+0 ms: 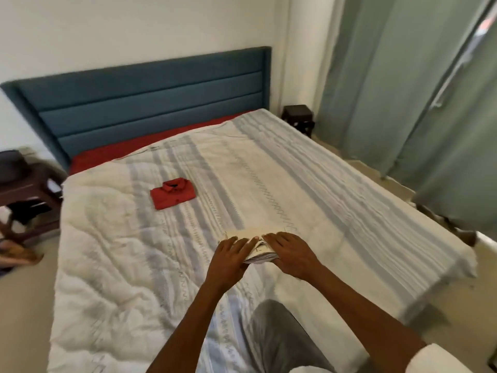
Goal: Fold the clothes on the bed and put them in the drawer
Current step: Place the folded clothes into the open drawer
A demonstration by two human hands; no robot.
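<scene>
On the near half of the bed [336, 184], right of centre: one cream garment [248, 234], folded into a thick compact bundle, layered edges showing at its near right corner.

- Left hand [228, 255]: fingers straight, laid flat on the bundle's left part; its grip is apart, pressing, not clasping.
- Right hand [289, 251]: fingers extended over the right part, likewise flat; grip apart.
- Bundle's long axis: judged to run left to right across the bed, though the hands cover much of it; which end is the collar cannot be told.

On the far left part of the bed: one red shirt [173, 193], folded square, collar toward the headboard [150, 103], its sides slightly skewed to the bed's stripes.

Progress, as judged: red shirt folded; cream garment at or near its final fold; no loose clothes visible on the bed. Left to do: carry both to the drawer, which is not in view.
</scene>
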